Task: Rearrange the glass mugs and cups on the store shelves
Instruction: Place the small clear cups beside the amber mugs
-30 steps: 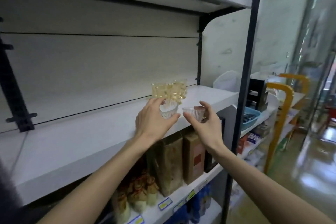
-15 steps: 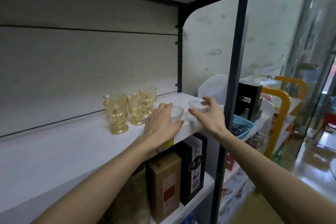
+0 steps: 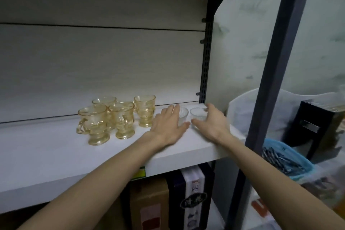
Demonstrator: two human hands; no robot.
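Observation:
Several amber glass mugs stand grouped on the white shelf, left of my hands. Two small clear ribbed glass cups sit side by side on the shelf near its right end. My left hand curls around the left clear cup, thumb in front and fingers behind. My right hand wraps the right clear cup the same way. Both cups rest on the shelf surface, about a hand's width right of the nearest amber mug.
A dark metal upright borders the shelf on the right. Boxes stand on the shelf below. Beyond the upright are a blue basket and a black box. Bare shelf surface stretches left of the mugs.
Both hands carried the clear cups from the shelf's front edge back and right, setting them down beside the amber mugs. The camera moved closer to the shelf.

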